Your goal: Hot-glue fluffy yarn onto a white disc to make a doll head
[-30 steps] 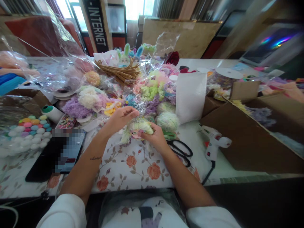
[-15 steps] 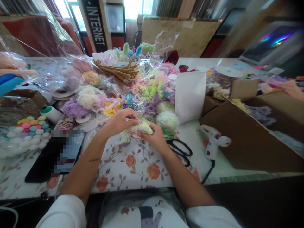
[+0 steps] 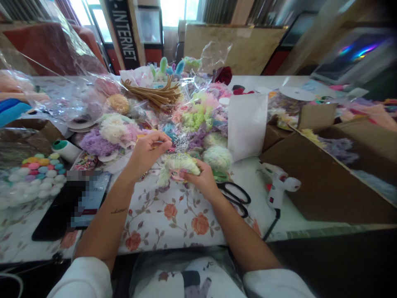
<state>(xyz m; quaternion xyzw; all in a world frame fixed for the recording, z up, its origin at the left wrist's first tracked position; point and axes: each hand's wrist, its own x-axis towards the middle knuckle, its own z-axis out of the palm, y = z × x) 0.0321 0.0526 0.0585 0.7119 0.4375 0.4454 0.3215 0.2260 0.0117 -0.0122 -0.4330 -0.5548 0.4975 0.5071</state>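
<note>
A small doll head (image 3: 177, 174) with pale yellow-green yarn hair (image 3: 181, 162) is gripped by my right hand (image 3: 203, 177), thumb in front and fingers behind. Along the top of its hair runs a small silvery, beaded-looking piece (image 3: 178, 157). My left hand (image 3: 151, 148) is raised to the left above the doll head, apart from it. Its thumb and forefinger are pinched together; what they hold, if anything, is too small to make out. Just beyond the doll lies a heap of silvery, shiny trim (image 3: 182, 142).
Black-handled scissors (image 3: 237, 194) and a white glue gun (image 3: 277, 184) lie to the right, before an open cardboard box (image 3: 319, 178). Pale yarn balls (image 3: 217, 157) are beyond my right hand. A phone (image 3: 89, 203), bagged pompoms (image 3: 37, 174) and a thread spool (image 3: 70, 150) stand left.
My left hand has lifted off the doll head and moved up and left, uncovering the silvery piece on the hair. My right hand keeps its grip.
</note>
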